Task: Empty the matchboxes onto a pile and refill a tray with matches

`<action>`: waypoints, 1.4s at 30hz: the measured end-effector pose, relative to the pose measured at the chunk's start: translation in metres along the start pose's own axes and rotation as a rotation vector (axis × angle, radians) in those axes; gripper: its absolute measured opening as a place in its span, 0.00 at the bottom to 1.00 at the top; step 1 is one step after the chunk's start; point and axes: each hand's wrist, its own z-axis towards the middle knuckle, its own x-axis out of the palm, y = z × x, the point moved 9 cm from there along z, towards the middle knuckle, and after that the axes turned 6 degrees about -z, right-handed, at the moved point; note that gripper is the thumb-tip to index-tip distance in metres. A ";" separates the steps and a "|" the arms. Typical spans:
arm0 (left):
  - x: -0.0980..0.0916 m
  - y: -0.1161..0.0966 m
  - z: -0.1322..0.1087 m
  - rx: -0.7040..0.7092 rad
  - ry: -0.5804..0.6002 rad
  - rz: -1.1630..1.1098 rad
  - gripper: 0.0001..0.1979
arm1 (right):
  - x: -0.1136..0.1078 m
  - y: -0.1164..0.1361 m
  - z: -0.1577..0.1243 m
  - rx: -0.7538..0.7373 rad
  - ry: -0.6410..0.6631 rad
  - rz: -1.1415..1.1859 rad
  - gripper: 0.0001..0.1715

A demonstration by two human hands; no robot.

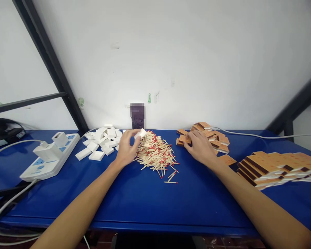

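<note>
My left hand [128, 147] is closed round a small white matchbox tray [142, 133], held at the upper left edge of a heap of red-tipped matches [157, 152]. Behind and left of that hand lies a pile of similar white trays [103, 140]. On the right, my right hand [200, 145] has its thumb and fingers closed on an orange-brown matchbox [182, 140] with dark striking sides. More orange-brown matchboxes [220, 137] lie loosely behind and beside this hand, which partly hides them. A few stray matches [171, 181] lie in front of the heap.
A stack of flat orange-brown matchbox pieces [277, 167] lies at the right of the blue table [155, 204]. At the left are a white power strip [52, 160] with chargers and a black headset [5, 133]. A dark phone-like object [138, 121] leans on the wall.
</note>
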 end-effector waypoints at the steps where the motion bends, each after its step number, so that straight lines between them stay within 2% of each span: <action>1: -0.005 0.009 0.002 -0.022 -0.010 0.081 0.13 | -0.002 0.004 -0.001 -0.011 -0.002 -0.007 0.07; 5: -0.017 0.042 0.005 -0.117 0.081 0.477 0.15 | -0.020 0.025 -0.010 -0.026 0.010 0.022 0.08; 7: -0.022 0.052 0.005 -0.151 0.108 0.576 0.15 | -0.028 0.038 -0.018 -0.069 0.054 0.093 0.12; 9: -0.026 0.055 0.005 -0.164 0.098 0.599 0.15 | -0.031 0.047 -0.029 -0.128 0.120 0.090 0.12; 11: -0.025 0.053 0.005 -0.157 0.113 0.581 0.15 | -0.031 0.043 -0.043 -0.164 0.176 -0.062 0.08; 15: -0.011 0.050 0.003 -0.110 0.268 0.568 0.14 | -0.030 0.014 -0.073 -0.197 0.225 -0.486 0.14; 18: -0.007 0.053 0.001 -0.092 0.341 0.620 0.15 | -0.030 -0.002 -0.090 -0.203 0.258 -0.647 0.17; 21: -0.010 0.058 0.001 -0.094 0.365 0.672 0.17 | -0.032 -0.001 -0.098 -0.213 0.253 -0.669 0.18; 25: -0.015 0.061 0.001 -0.075 0.396 0.685 0.22 | -0.035 0.020 -0.100 -0.271 0.200 -0.536 0.20; 29: -0.018 0.057 0.001 -0.027 0.439 0.662 0.26 | -0.036 0.042 -0.102 -0.336 0.182 -0.370 0.21; 33: -0.017 0.044 0.002 0.032 0.415 0.585 0.21 | -0.034 0.050 -0.105 -0.373 0.212 -0.271 0.23; 37: -0.014 0.026 0.005 0.082 0.337 0.518 0.15 | -0.032 0.046 -0.106 -0.376 0.217 -0.266 0.24; 42: -0.010 0.010 0.004 0.147 0.284 0.470 0.14 | -0.015 0.026 -0.095 -0.349 0.251 -0.388 0.26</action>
